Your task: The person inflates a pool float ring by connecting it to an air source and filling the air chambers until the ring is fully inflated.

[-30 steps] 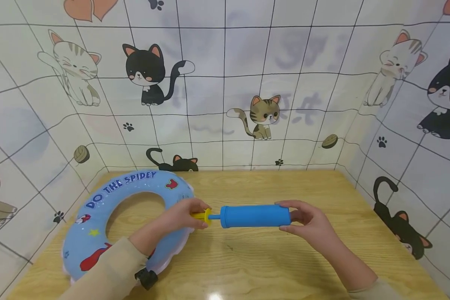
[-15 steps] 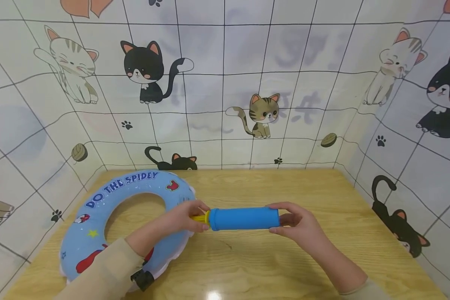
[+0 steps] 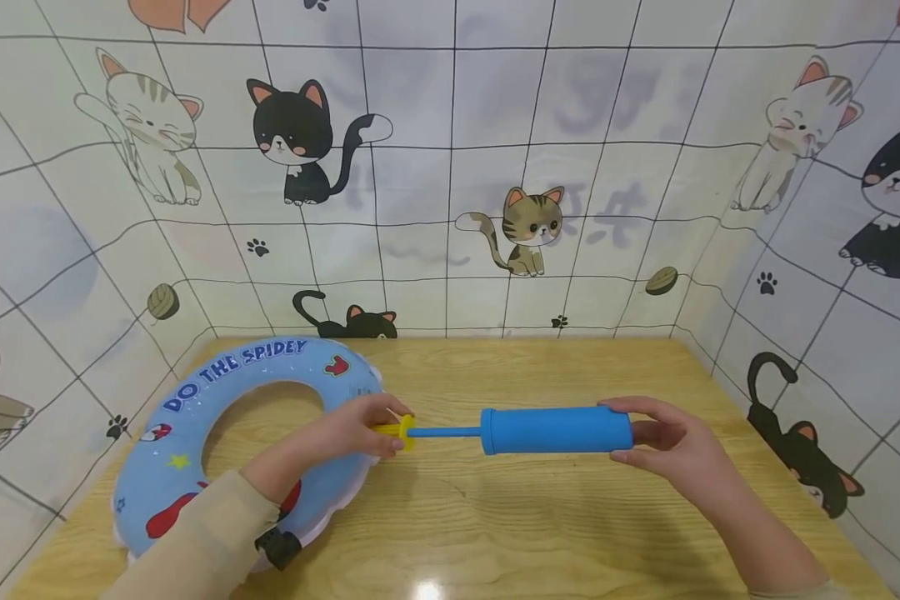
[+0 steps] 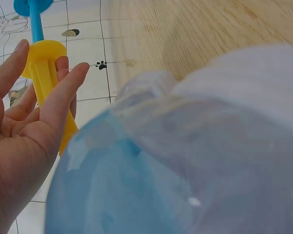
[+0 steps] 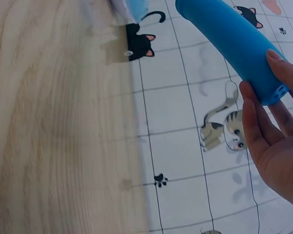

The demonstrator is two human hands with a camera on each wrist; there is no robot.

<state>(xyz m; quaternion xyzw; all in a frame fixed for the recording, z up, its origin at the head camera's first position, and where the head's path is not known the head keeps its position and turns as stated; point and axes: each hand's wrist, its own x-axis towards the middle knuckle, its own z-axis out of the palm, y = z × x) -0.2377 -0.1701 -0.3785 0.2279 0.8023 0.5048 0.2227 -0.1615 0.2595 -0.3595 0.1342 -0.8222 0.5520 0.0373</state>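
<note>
Both hands hold a blue hand pump (image 3: 558,430) level above the table, its thin blue rod (image 3: 446,432) drawn partway out. My left hand (image 3: 352,429) grips the yellow handle (image 4: 44,75) at the rod's end, fingers and thumb around it. At the other end, my right hand (image 3: 663,437) holds the barrel's base between thumb and fingers; small holes show in that end cap in the right wrist view. A light blue inflatable swim ring (image 3: 150,483) lies on the left of the table, partly under my left forearm.
The wooden table (image 3: 510,525) runs back to a white wall cloth (image 3: 420,183) printed with cartoon cats, which also covers both sides. A small black device (image 3: 279,548) sits at the left wrist, over the ring's near edge.
The rod first slid fully into the barrel as the right hand moved left. Now the right hand has moved right with the barrel, and a longer stretch of rod shows.
</note>
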